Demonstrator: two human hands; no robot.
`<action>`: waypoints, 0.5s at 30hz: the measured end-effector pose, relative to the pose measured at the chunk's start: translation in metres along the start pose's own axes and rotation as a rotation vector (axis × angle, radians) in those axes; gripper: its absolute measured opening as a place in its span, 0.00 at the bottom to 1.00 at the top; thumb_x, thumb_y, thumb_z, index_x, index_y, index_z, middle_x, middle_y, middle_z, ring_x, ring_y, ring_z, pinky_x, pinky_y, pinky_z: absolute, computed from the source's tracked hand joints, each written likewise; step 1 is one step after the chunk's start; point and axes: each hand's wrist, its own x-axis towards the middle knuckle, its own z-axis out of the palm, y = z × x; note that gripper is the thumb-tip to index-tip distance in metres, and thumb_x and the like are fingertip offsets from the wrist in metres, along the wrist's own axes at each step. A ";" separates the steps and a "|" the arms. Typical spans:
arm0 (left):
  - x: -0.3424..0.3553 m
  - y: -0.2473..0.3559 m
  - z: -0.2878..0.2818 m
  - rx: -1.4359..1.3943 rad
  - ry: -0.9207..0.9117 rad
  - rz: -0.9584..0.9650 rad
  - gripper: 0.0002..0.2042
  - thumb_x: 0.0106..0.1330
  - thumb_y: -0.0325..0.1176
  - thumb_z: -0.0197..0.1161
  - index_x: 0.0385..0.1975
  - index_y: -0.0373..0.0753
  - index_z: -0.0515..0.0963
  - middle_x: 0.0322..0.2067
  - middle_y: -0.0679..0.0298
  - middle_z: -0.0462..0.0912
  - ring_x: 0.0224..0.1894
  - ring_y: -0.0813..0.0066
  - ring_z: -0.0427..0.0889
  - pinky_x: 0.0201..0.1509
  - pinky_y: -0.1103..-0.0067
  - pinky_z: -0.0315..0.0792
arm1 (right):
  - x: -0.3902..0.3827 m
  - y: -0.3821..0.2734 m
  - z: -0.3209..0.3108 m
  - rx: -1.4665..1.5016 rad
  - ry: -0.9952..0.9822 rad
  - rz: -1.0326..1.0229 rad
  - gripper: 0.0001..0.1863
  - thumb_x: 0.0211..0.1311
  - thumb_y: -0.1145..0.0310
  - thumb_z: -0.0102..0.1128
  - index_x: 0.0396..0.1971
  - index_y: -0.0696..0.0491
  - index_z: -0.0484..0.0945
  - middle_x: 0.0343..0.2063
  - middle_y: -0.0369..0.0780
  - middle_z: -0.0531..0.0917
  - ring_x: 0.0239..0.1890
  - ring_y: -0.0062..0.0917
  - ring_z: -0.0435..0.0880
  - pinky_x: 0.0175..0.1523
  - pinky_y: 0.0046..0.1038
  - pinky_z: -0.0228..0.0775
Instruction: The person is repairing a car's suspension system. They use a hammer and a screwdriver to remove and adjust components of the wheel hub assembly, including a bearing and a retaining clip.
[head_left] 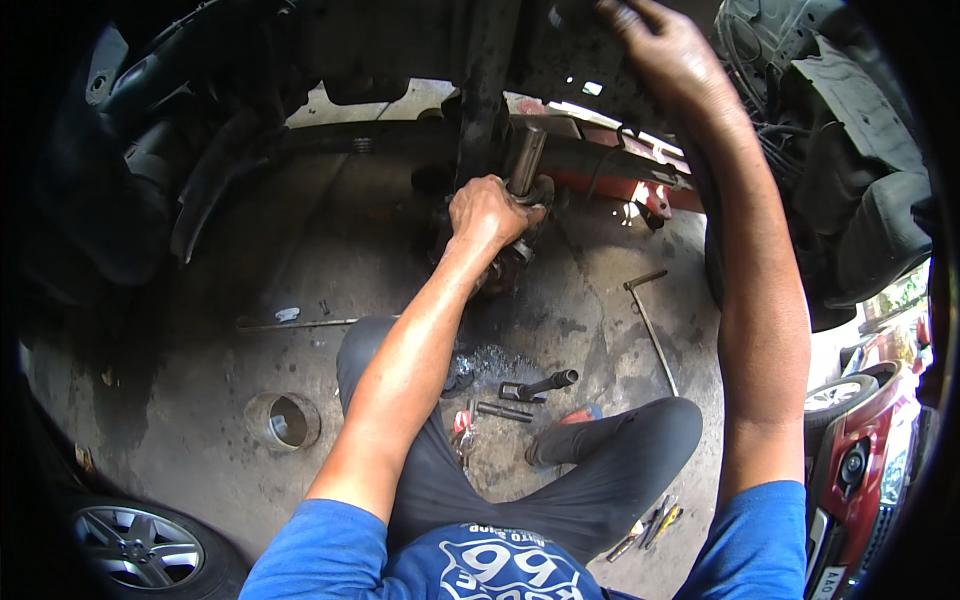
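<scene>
Under the raised vehicle, my left hand (487,215) is closed around the lower part of an upright metal cylinder (527,160). The cylinder rises from a dark, greasy mechanical assembly (510,265), which the hand partly hides. My right hand (665,50) is lifted high at the upper right with its fingers curled. Whatever it grips is lost against the dark underside of the vehicle, so I cannot make it out. Behind the left hand, a dark vertical bar (485,120) comes down from above.
Between my bent legs lie a dark tool with a shaft (540,385) and a short rod (504,411). An angled bar (652,335) lies right; a round metal can (290,421) stands left. A wheel (140,545), small hand tools (657,524) and a red car (865,470) are nearby.
</scene>
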 end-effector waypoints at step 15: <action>-0.003 0.007 -0.009 0.024 -0.084 -0.021 0.31 0.45 0.60 0.78 0.38 0.37 0.89 0.37 0.48 0.89 0.45 0.51 0.89 0.53 0.65 0.80 | -0.029 0.010 0.014 -0.330 -0.245 0.204 0.34 0.71 0.40 0.58 0.59 0.55 0.80 0.39 0.53 0.87 0.44 0.39 0.88 0.50 0.39 0.79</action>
